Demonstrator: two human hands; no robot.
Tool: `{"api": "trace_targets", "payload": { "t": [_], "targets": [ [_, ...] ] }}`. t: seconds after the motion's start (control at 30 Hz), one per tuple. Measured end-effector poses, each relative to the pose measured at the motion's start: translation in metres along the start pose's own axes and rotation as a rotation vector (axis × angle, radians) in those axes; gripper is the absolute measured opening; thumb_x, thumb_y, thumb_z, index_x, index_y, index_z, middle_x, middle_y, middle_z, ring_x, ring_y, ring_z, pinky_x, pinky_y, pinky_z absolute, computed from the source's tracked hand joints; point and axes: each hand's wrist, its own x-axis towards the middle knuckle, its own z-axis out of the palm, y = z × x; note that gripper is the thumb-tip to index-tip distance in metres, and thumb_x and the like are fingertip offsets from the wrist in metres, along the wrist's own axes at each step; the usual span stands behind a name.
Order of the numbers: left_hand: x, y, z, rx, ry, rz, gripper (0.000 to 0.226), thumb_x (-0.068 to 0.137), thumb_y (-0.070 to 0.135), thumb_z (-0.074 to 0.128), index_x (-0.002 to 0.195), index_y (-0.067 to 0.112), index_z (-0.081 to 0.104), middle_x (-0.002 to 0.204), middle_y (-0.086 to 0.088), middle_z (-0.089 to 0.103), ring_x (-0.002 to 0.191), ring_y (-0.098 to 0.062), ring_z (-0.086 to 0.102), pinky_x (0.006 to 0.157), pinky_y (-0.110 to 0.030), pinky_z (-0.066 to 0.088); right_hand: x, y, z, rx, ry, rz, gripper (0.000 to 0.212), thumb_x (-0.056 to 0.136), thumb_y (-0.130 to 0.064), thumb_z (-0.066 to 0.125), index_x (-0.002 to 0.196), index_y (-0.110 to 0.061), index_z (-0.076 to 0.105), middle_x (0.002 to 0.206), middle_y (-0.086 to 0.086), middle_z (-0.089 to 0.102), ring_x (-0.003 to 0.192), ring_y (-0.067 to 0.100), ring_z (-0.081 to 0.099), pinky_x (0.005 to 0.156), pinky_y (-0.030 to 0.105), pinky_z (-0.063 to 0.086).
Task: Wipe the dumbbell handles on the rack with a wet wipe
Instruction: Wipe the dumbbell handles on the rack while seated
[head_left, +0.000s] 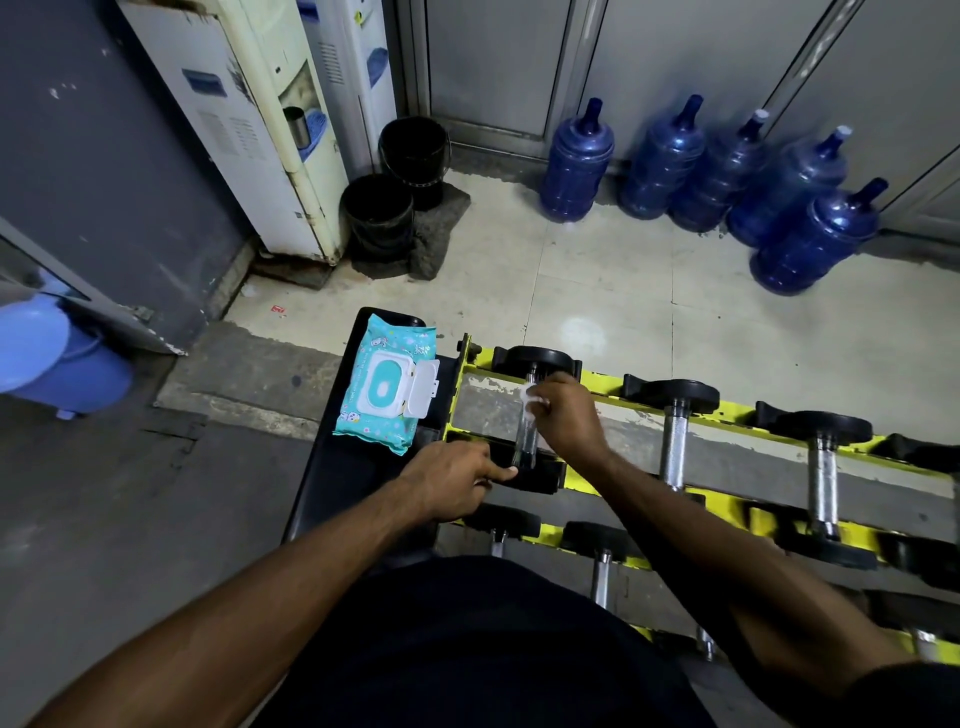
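A yellow dumbbell rack (737, 415) runs from the centre to the right, holding black-ended dumbbells with chrome handles. My right hand (566, 410) grips a white wet wipe (531, 393) pressed against the far part of the leftmost dumbbell's handle (525, 441). My left hand (452, 480) rests on that dumbbell's near black end (524, 467), index finger stretched along it. A teal wet wipe pack (387, 382) with its white lid flipped open lies on a black bench (343, 478) just left of the rack.
Two more chrome handles (674, 447) (823, 483) sit on the top tier to the right, with others on lower tiers. Several blue water jugs (576, 161) line the far wall. Two black buckets (382, 215) stand beside water dispensers (270, 130). A blue bin (57, 353) is far left.
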Motion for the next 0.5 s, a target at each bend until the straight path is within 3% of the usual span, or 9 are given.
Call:
{"api": "trace_targets", "payload": {
  "t": [0.07,0.17,0.3,0.4,0.5],
  "targets": [
    [-0.001,0.001,0.0,0.006,0.0,-0.006,0.046,0.098,0.028,0.052,0.14,0.047,0.051,0.096,0.007,0.051,0.097,-0.017,0.057,0.073,-0.029,0.039,0.01,0.0,0.002,-0.265,-0.103,-0.156,0.027,0.088,0.001,0.062,0.112,-0.006,0.072,0.113,0.009,0.063,0.1,0.026,0.056,0.079,0.034,0.05],
    [-0.003,0.002,-0.001,0.01,0.002,-0.008,0.046,0.096,0.028,0.051,0.139,0.046,0.053,0.107,0.005,0.059,0.103,-0.019,0.058,0.078,-0.032,0.042,0.012,-0.006,0.002,-0.665,-0.4,-0.513,0.02,0.086,-0.002,0.062,0.101,-0.012,0.071,0.105,0.005,0.067,0.099,0.024,0.048,0.086,0.039,0.047],
    [-0.004,0.004,-0.002,0.011,0.008,-0.006,0.044,0.096,0.027,0.053,0.137,0.043,0.056,0.119,0.005,0.061,0.11,-0.019,0.058,0.083,-0.03,0.043,0.01,-0.024,-0.004,-0.772,-0.688,-0.628,0.019,0.09,-0.019,0.065,0.106,-0.01,0.07,0.101,0.008,0.064,0.102,0.025,0.047,0.088,0.042,0.048],
    [-0.004,0.005,-0.002,0.032,-0.004,-0.01,0.047,0.096,0.027,0.051,0.14,0.044,0.052,0.116,0.003,0.06,0.107,-0.02,0.059,0.082,-0.032,0.044,0.018,-0.026,-0.011,-0.787,-0.537,-0.605,0.018,0.089,-0.006,0.058,0.102,-0.006,0.072,0.102,0.012,0.064,0.104,0.029,0.051,0.083,0.038,0.046],
    [-0.004,0.004,-0.001,0.039,-0.004,-0.019,0.049,0.097,0.028,0.05,0.142,0.047,0.048,0.112,0.003,0.059,0.104,-0.02,0.058,0.079,-0.033,0.044,0.008,-0.015,-0.01,-0.636,-0.273,-0.394,0.012,0.086,-0.001,0.062,0.094,-0.001,0.071,0.105,0.016,0.059,0.097,0.032,0.054,0.07,0.037,0.043]
  ]
}}
